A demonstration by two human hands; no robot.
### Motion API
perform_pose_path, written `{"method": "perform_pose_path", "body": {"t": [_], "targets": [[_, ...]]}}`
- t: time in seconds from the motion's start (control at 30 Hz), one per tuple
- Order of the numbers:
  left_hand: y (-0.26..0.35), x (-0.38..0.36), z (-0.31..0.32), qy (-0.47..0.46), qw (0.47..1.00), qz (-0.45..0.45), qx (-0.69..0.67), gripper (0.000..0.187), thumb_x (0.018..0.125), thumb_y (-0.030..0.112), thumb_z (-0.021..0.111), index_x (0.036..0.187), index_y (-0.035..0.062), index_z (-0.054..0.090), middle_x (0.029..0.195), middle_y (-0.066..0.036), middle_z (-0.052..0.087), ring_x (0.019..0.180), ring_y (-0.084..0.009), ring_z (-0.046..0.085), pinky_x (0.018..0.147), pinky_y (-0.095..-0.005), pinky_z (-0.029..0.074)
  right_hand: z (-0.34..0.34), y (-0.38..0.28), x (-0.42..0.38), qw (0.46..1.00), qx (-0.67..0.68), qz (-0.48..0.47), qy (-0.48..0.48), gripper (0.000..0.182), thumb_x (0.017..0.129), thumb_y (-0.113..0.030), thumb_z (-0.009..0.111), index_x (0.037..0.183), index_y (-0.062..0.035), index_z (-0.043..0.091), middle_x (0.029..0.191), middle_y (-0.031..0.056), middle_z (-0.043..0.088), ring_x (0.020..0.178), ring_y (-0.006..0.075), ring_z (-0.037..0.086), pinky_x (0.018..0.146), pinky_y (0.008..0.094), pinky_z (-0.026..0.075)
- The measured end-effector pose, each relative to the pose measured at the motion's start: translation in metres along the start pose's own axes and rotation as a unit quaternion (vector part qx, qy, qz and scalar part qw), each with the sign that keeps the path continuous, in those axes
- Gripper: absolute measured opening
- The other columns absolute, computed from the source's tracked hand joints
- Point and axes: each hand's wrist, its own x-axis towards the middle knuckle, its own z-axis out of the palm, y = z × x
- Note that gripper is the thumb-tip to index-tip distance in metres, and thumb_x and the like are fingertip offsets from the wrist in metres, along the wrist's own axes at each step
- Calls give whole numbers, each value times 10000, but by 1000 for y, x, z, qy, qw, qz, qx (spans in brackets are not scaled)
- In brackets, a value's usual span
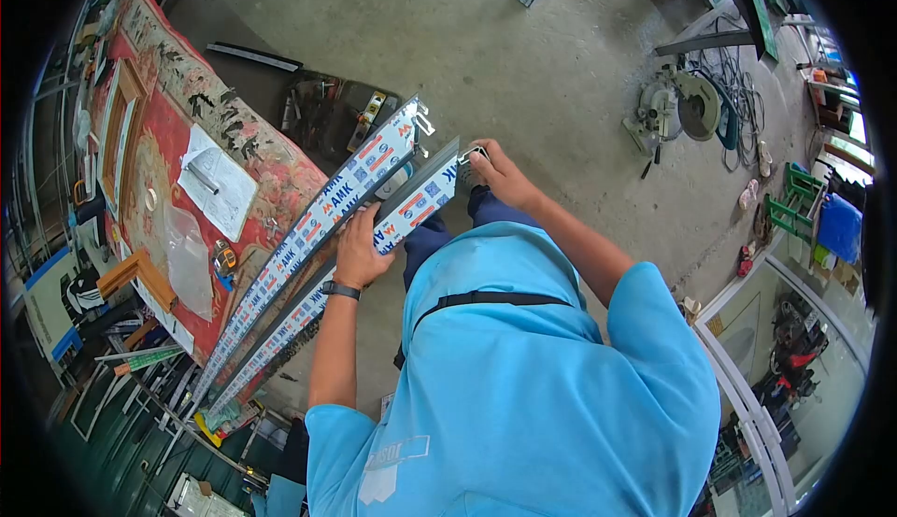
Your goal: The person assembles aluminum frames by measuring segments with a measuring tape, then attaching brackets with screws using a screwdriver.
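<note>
Two long metal profiles covered in printed film lie side by side across the edge of a red patterned cloth. My left hand [361,254] is wrapped round the nearer profile [422,201] a little below its cut end. The farther profile [360,173] runs beside it, with its hollow end showing. At the end of the nearer profile, my right hand [500,171] pinches a small dark metal piece [476,153], partly hidden by the fingers.
On the red cloth [271,176] are a paper sheet [217,181], a tape measure [224,259] and wooden frame pieces [140,274]. A toolbox [336,115] sits beyond. A mitre saw [680,106] and green stool [794,201] stand at the right.
</note>
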Motion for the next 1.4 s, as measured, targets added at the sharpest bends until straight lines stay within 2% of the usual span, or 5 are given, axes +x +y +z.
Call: {"method": "perform_pose_path", "body": {"t": [0.6,0.9,1.0,1.2,1.4], "targets": [[-5,3,3,-4,1000,17,1,938,675,186,849,1507,72,431,1405,-253,555,1314,-445,531,1099,-535,422,-13,-26,12,998,3,39,-57,432,1102,-395,543,1292,-12,481,921,3,493,777,90,480,681,293,464],[-11,0,2,-18,999,31,4,950,681,195,846,1517,68,413,1401,-278,535,1292,-477,529,1109,-532,423,5,-25,10,992,-123,-3,-36,792,1040,-575,559,1430,100,416,1437,323,504,1427,354,442,1171,427,371],[-6,3,-3,-21,999,29,-1,958,678,205,857,1513,64,411,1400,-278,526,1298,-481,519,1105,-531,428,3,-42,13,978,-168,54,-109,963,975,-667,603,1462,135,386,1461,368,488,1439,387,448,1178,434,374],[-7,2,-4,-25,999,18,20,991,669,246,902,1507,51,412,1417,-253,517,1296,-454,516,1094,-525,425,19,-31,24,972,-200,43,-120,935,935,-646,680,1424,115,445,1330,330,598,1311,390,565,1122,407,429],[18,-31,-40,53,998,-29,32,976,670,289,937,1485,61,453,1390,-177,553,1253,-382,545,1047,-495,429,18,-52,9,983,-87,-79,-144,608,934,-339,804,1351,12,534,1233,188,668,1208,276,626,1061,381,472]]}}
